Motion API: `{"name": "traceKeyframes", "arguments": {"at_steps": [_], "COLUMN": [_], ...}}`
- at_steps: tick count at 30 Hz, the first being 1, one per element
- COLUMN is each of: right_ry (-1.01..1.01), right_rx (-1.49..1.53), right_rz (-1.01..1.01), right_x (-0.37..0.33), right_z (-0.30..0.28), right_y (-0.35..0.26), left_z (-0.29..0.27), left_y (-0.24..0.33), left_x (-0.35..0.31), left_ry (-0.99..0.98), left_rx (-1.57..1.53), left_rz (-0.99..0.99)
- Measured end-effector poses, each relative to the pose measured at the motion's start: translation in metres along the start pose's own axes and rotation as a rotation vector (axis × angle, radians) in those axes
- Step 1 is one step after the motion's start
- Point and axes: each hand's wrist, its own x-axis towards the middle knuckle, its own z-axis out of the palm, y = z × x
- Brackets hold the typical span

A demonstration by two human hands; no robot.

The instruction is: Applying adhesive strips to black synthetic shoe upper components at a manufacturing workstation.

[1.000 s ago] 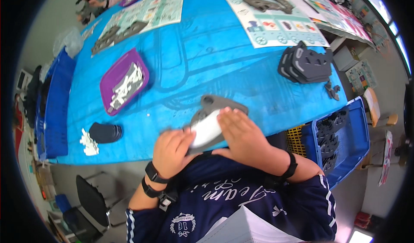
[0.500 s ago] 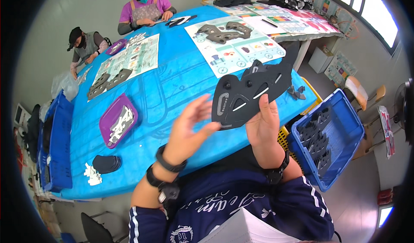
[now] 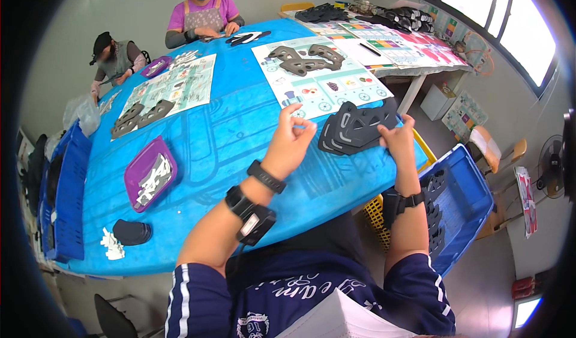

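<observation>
A stack of flat black cut-out panels [image 3: 354, 128], shaped like shoe-upper pieces with slots and pale grey markings, lies fanned at the table's right edge. My right hand [image 3: 398, 138] grips its right side, the thumb on top and part of the fingers hidden. To the left of the stack, apart from it, my left hand [image 3: 294, 135] hovers over the blue table cover [image 3: 240, 158]. Its fingers are loosely bent and apart, with nothing visible in them. Just beyond the stack, a printed mat [image 3: 300, 89] bears several grey-brown cut-out pieces [image 3: 306, 62].
A purple tray [image 3: 150, 173] with white strips stands on the left, near a small dark stack [image 3: 132, 233]. Blue crates flank the table, one at left [image 3: 63, 200] and one at right [image 3: 459, 197] holding black pieces. Two people [image 3: 207, 14] [image 3: 117, 62] work across the table.
The black panels, held up before me earlier, are now down on the table at the right edge. My left hand has moved forward and its fingers have curled. The view has shifted slightly.
</observation>
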Motion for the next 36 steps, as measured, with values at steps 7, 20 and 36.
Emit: {"name": "traceKeyframes", "arguments": {"at_steps": [7,20,36], "right_ry": [0.135,0.038,-0.260], "right_rx": [-0.280,-0.197,-0.748], "right_rz": [-0.235,-0.435,-0.615], "right_x": [-0.006,-0.052,-0.032], "right_z": [-0.019,0.003,0.047], "right_y": [-0.017,-0.049,-0.026], "left_z": [-0.086,-0.126,-0.109], "left_y": [0.008,0.177,0.153], "left_x": [-0.061,-0.138,-0.179], "left_ry": [0.006,-0.281,-0.022], "left_rx": [0.248,-0.225,-0.498], "left_rz": [0.041,0.598,0.285]}}
